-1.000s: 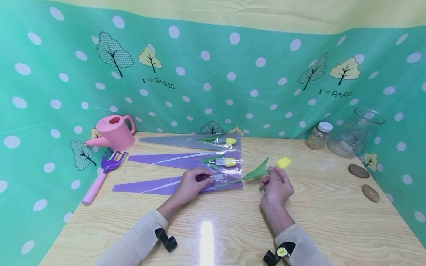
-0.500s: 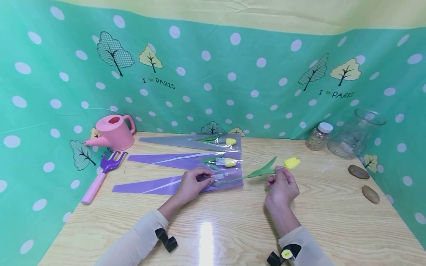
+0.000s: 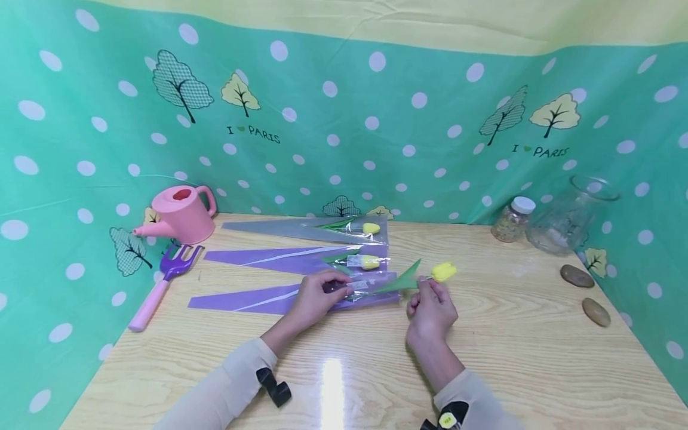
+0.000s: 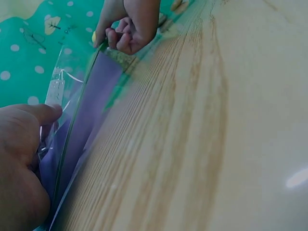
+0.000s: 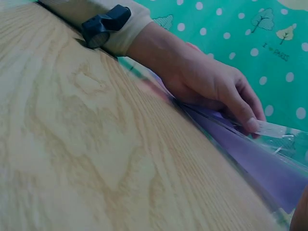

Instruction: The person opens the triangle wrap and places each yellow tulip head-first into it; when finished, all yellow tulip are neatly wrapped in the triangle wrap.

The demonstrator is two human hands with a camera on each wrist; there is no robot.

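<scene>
My left hand (image 3: 316,298) pinches the clear film of the nearest purple flower sleeve (image 3: 242,300), beside a small white label (image 4: 55,91). The film is lifted off the purple backing (image 5: 260,161) in the right wrist view. In my right hand (image 3: 432,313) I pinch a yellow tulip (image 3: 444,272) by its stem, just below the bloom. Its green leaf (image 3: 403,280) lies over the sleeve's wide end, and the stem runs down along the purple backing in the left wrist view. Whether the whole stem is under the film, I cannot tell.
Behind lie another purple sleeve (image 3: 279,257) and a grey one (image 3: 279,228), each holding a yellow tulip. A pink watering can (image 3: 185,215) and a garden fork (image 3: 161,292) are at left. At right are a lidded jar (image 3: 512,221), a glass vase (image 3: 564,221) and two stones (image 3: 577,276).
My right hand first drew the tulip rightward, then brought it back left over the sleeve. The nearest sleeve and my left hand have shifted slightly right.
</scene>
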